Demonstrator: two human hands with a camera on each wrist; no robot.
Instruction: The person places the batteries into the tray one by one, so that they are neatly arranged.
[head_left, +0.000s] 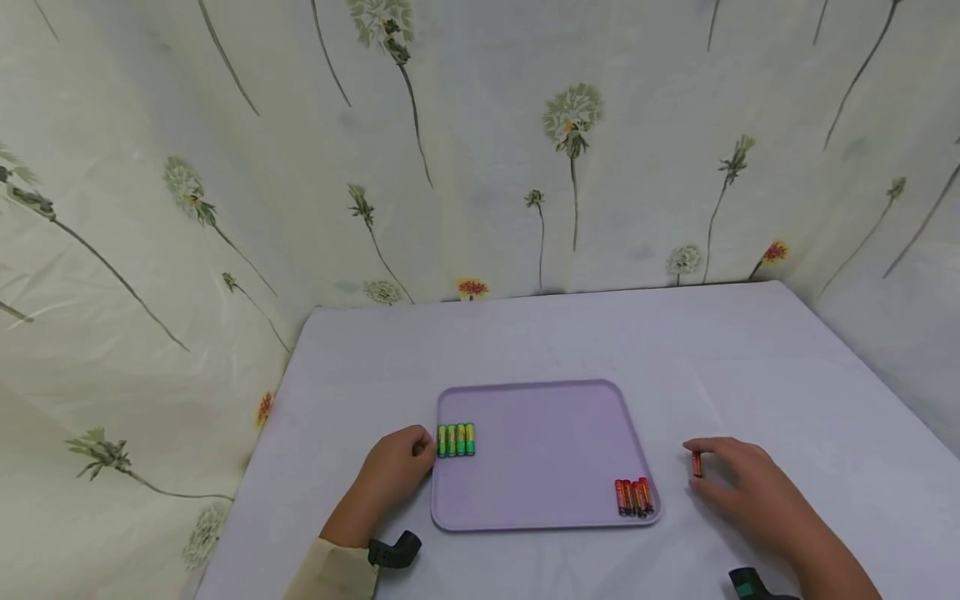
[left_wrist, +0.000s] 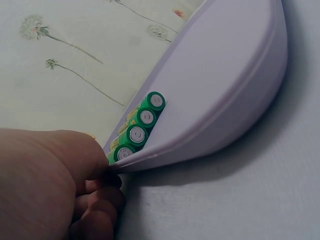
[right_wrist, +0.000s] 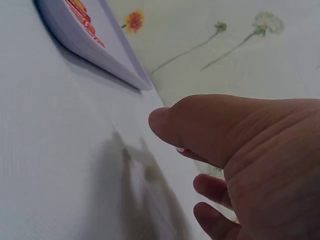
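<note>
My right hand (head_left: 750, 483) is raised to the right of the tray, pinching a red battery (head_left: 697, 464) between thumb and forefinger. The right wrist view shows the thumb (right_wrist: 175, 125) in front, with the battery mostly hidden behind it. My left hand (head_left: 397, 462) is at the tray's left edge, fingers curled, thumb and forefinger tips together at the rim. In the left wrist view those tips meet the purple tray (left_wrist: 220, 60) beside a row of green batteries (left_wrist: 137, 134). Several red batteries (head_left: 633, 497) lie side by side in the tray's near right corner.
The tray lies on a white-covered table (head_left: 525, 342). A flower-printed curtain (head_left: 480, 167) stands behind the table and along its sides. Each wrist carries a black strap mount, such as the left one (head_left: 395, 551).
</note>
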